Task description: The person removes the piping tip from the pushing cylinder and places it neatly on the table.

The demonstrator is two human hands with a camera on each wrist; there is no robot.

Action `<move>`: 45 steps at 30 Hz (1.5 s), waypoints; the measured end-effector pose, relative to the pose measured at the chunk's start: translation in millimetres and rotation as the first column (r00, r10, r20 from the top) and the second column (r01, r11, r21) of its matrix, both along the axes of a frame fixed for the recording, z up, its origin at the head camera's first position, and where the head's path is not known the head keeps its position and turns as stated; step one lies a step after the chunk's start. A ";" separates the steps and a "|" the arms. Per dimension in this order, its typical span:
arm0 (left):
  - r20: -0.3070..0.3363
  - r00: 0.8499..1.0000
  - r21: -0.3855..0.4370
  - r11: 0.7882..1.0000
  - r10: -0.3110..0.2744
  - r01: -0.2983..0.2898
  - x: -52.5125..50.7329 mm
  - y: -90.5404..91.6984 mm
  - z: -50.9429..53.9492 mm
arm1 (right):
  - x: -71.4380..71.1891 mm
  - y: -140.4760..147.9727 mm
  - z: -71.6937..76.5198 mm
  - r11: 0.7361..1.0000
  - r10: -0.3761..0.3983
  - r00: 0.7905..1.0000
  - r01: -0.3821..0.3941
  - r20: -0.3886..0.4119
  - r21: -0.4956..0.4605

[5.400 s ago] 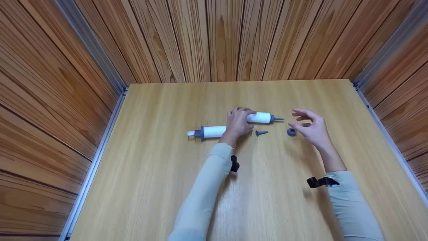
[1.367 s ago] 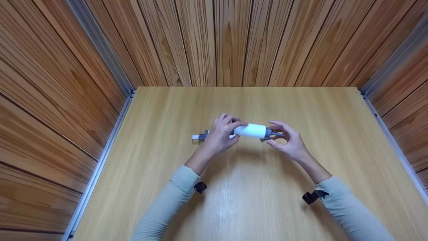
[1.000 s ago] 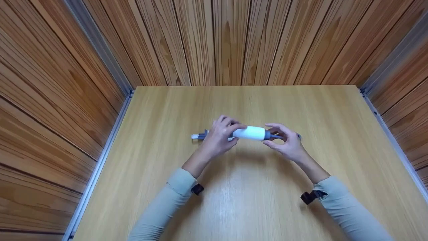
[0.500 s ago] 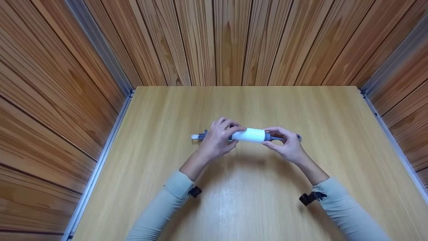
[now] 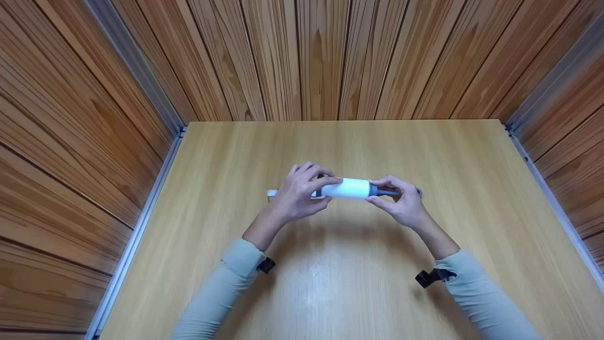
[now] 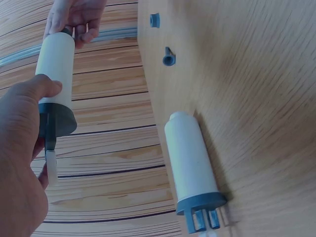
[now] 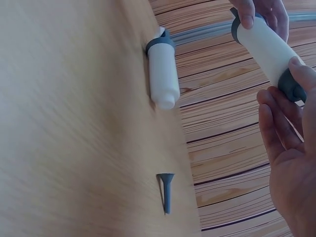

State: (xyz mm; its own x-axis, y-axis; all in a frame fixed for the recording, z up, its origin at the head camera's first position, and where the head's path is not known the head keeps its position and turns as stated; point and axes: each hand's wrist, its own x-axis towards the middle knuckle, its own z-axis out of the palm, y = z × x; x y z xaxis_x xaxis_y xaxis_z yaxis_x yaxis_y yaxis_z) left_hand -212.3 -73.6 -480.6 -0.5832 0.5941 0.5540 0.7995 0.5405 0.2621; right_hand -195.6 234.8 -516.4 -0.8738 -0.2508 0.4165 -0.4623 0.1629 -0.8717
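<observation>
Tabletop [image 5: 325,293]: spreads under both hands, catching their shadows; likely to take the fall of any dropped part.
Left forearm [image 5: 219,288]: reaches forward and inward from the lower left of the head view.
Right forearm [image 5: 486,297]: slants inward from the opposite side, roughly mirrored.
Held tube [image 5: 349,188]: hangs near level above the tabletop, between both hands, flanged end leftward, dark cap [image 7: 287,85] rightward. Could swing down or drop from either grip giving way, with support only toward the ends.
Resting tube [image 6: 190,153]: lies on its side on the tabletop, largely masked by the left hand [image 5: 297,192] in the head view. Could roll from a careless knock.
Left hand: curled about the flanged end, thumb laid on the white wall. Could let the tube twist from too light a hold.
Right hand [image 5: 405,203]: pinches the dark cap between thumb and fingers. Could slip off.
Dark cap: meets the tube's end; cannot tell how firmly seated. Could sit crooked from off-axis pressure.
Loose nozzle [image 7: 167,195]: lies on the tabletop. Could roll off from a brush.
Ring [image 6: 155,20]: rests near the loose nozzle. Could go overlooked, being partly hidden by the right hand from above.
</observation>
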 end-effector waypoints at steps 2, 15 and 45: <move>-0.034 0.999 -0.011 1.000 0.000 -0.001 -1.1 -1.2 2.5 | -1.1 -2.1 1.9 1.000 -0.005 1.000 0.005 0.000 -0.001; -0.187 0.982 -0.136 0.989 0.031 -0.057 2.6 -5.2 8.6 | -1.6 -19.2 8.9 0.999 0.033 0.999 -0.033 -0.027 0.007; -0.245 0.969 -0.145 0.987 0.030 -0.067 20.1 -9.3 19.1 | 4.7 -27.1 20.2 0.974 0.211 0.977 -0.214 -0.038 -0.074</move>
State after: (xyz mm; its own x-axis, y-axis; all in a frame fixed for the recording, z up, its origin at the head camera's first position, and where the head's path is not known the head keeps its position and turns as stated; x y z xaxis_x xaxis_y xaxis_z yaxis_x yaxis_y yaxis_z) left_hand -192.1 -82.9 -461.6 -0.4735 0.6560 0.5877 0.8006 0.5987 -0.0233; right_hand -191.0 207.7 -496.3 -0.7909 -0.3955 0.4669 -0.5049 -0.0093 -0.8631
